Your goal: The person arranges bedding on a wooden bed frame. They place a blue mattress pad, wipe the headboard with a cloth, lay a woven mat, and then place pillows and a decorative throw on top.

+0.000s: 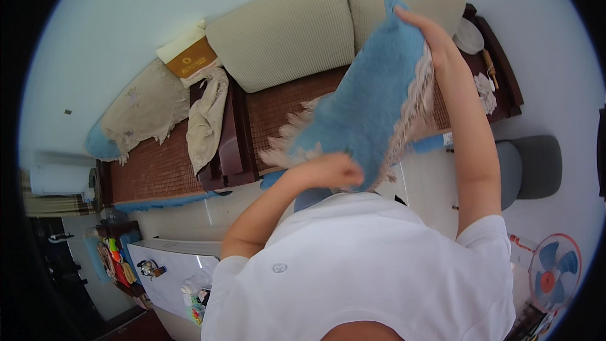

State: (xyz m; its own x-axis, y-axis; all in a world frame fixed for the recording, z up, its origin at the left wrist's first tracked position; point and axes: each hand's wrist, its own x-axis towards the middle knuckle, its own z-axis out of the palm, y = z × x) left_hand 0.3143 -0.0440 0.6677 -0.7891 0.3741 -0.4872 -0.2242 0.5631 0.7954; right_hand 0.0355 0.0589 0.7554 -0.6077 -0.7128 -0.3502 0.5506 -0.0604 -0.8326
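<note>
A blue cloth sofa cover [369,98] with a beige lace fringe hangs stretched out in front of me, over the sofa seat. My right hand [435,38] is raised at the far right and pinches its upper corner, close to a ribbed beige back cushion [407,6]. Low in front of my body, my left hand [338,170] is closed at the cover's near end, slightly blurred. Beneath the cover, part of the woven brown seat [271,117] is hidden.
Another ribbed cushion [284,31] leans left on the sofa. A beige cloth [207,120] drapes over the wooden armrest, beside a brown and white box [189,57]. A grey chair [536,164] and a fan [554,271] stand right; a white table [167,278] is behind left.
</note>
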